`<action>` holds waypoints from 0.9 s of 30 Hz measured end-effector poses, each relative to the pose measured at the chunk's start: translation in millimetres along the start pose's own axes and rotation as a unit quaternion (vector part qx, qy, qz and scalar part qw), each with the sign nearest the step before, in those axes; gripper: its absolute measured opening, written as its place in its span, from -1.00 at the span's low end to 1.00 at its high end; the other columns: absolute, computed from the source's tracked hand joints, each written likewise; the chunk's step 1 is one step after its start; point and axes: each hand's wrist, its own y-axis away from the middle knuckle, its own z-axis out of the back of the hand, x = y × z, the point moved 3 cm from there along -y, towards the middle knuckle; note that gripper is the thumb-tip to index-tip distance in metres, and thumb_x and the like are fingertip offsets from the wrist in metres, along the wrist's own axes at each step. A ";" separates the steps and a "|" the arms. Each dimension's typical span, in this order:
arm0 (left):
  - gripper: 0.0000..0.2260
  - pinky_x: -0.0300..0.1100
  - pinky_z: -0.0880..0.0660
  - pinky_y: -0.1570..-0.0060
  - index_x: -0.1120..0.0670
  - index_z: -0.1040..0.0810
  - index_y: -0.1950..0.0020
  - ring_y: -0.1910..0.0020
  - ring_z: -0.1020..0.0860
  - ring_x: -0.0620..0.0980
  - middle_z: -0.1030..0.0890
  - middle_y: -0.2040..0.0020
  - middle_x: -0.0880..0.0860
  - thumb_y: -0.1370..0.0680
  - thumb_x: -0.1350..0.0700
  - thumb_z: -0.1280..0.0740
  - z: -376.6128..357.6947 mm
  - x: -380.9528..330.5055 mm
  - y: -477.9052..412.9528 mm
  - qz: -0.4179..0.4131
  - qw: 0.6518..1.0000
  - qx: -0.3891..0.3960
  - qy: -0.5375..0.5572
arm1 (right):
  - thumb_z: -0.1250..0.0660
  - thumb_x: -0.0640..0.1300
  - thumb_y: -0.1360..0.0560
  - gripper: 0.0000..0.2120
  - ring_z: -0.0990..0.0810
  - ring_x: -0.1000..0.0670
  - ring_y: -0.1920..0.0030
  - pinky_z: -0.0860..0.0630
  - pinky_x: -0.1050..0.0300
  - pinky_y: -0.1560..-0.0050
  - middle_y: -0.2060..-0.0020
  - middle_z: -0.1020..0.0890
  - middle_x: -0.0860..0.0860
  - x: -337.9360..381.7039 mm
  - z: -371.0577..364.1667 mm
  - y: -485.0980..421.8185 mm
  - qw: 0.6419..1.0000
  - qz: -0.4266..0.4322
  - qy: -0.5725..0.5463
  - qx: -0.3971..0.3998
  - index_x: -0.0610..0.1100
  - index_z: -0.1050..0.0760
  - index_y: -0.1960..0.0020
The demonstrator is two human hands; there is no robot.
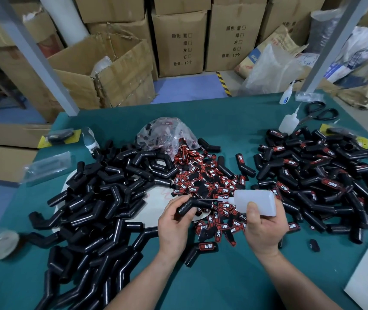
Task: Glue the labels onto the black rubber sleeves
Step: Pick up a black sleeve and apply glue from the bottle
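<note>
Single view from a wide-angle camera worn on the head, facing forward and down across the green table (223, 278). The left hand (174, 222) and right hand (265, 229) lie nearest, low centre (the lens bends the edges); cardboard boxes (179, 43) stand farthest.

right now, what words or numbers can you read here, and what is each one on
"TAPER": red and black labels, and labelled black rubber sleeves at right; red word before it unreadable.
"颜色: 紫 绿 左 右", "数量: 10个": brown cardboard box and the box right of it.
Blurred: blue print on tan sack, small white bottle's mark.
</note>
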 end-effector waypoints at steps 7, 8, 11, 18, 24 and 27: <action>-0.53 -0.33 -0.49 -0.26 -0.34 -0.69 -0.11 -0.22 -0.62 -0.16 -0.70 -0.15 -0.17 -0.50 0.27 -0.54 -0.4 -3.3 0.3 -0.017 1.000 -0.003 0.003 | -0.34 -0.10 -0.46 -0.85 -0.57 0.30 0.16 -0.48 0.40 0.16 0.12 -0.60 0.36 -9.4 0.7 1.3 1.000 0.000 0.005 0.001 -0.02 -0.51 -0.03; -0.53 -0.33 -0.49 -0.25 -0.34 -0.69 -0.11 -0.22 -0.62 -0.16 -0.70 -0.14 -0.17 -0.50 0.27 -0.54 -0.5 -3.1 0.1 -0.017 1.000 -0.002 0.003 | -0.34 -0.09 -0.46 -0.84 -0.57 0.30 0.16 -0.48 0.39 0.16 0.12 -0.60 0.36 -9.9 0.5 1.4 1.000 -0.001 0.005 -0.001 0.00 -0.51 -0.04; -0.54 -0.33 -0.49 -0.26 -0.32 -0.69 -0.11 -0.22 -0.62 -0.15 -0.70 -0.15 -0.17 -0.50 0.27 -0.54 -0.6 -2.5 -0.2 -0.021 1.000 0.000 0.002 | -0.35 -0.08 -0.47 -0.85 -0.57 0.28 0.17 -0.49 0.36 0.16 0.12 -0.60 0.36 -11.6 0.8 1.5 1.000 -0.006 0.003 -0.002 0.02 -0.52 -0.04; -0.58 -0.38 -0.47 -0.22 -0.27 -0.70 -0.12 -0.21 -0.63 -0.16 -0.70 -0.15 -0.16 -0.49 0.26 -0.54 -0.4 -1.3 -0.9 -0.035 0.999 0.001 -0.003 | -0.37 -0.03 -0.46 -0.75 -0.56 0.28 0.18 -0.50 0.31 0.17 0.15 -0.61 0.33 -16.4 2.5 4.5 1.000 -0.023 0.014 -0.015 -0.21 -0.50 0.00; -0.58 -0.34 -0.49 -0.24 -0.28 -0.69 -0.15 -0.23 -0.63 -0.13 -0.69 -0.16 -0.15 -0.50 0.23 -0.54 0.5 -0.6 -0.8 -0.034 0.999 0.003 -0.002 | -0.35 0.24 -0.54 -0.53 -0.57 0.28 0.17 -0.51 0.31 0.19 0.14 -0.61 0.33 -6.7 0.3 3.6 1.000 -0.020 0.010 -0.009 -0.21 -0.51 -0.01; -0.57 -0.34 -0.49 -0.25 -0.29 -0.69 -0.14 -0.23 -0.63 -0.13 -0.69 -0.16 -0.16 -0.50 0.23 -0.54 0.5 -0.1 -0.7 -0.030 1.000 0.002 -0.001 | -0.34 0.26 -0.54 -0.64 -0.57 0.27 0.17 -0.52 0.26 0.20 0.17 -0.61 0.15 -3.7 0.5 2.4 1.000 -0.024 0.012 -0.016 -0.04 -0.53 -0.02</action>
